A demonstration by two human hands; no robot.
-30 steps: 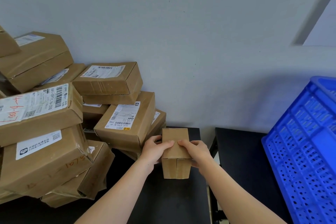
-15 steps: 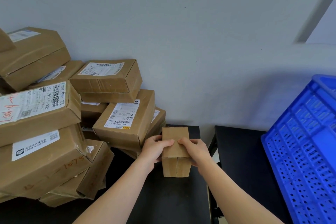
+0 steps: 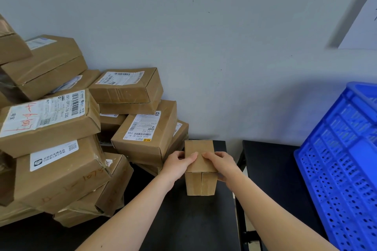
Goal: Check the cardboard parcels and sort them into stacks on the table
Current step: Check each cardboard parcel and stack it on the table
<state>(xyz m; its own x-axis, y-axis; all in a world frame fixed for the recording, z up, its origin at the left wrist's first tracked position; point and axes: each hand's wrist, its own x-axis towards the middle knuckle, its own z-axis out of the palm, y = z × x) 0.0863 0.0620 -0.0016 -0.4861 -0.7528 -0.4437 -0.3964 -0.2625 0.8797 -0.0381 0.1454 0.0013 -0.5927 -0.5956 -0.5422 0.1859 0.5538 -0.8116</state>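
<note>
Small plain brown cardboard parcel [image 3: 201, 169] upright on black surface [image 3: 183, 220] | left hand [image 3: 177, 166] and right hand [image 3: 221, 166] grip it, fingers curled | blue perforated plastic crate [image 3: 336, 179] right, inside hidden

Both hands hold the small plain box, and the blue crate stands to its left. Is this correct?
No: the head view shows the blue crate to the right of the small plain box. The left hand and right hand do hold it.

Leaning parcels [image 3: 142, 134] crowd the desk [image 3: 183, 220] on the left; a blue crate [image 3: 336, 169] blocks the right. Bare desk lies open nearer the person.
</note>
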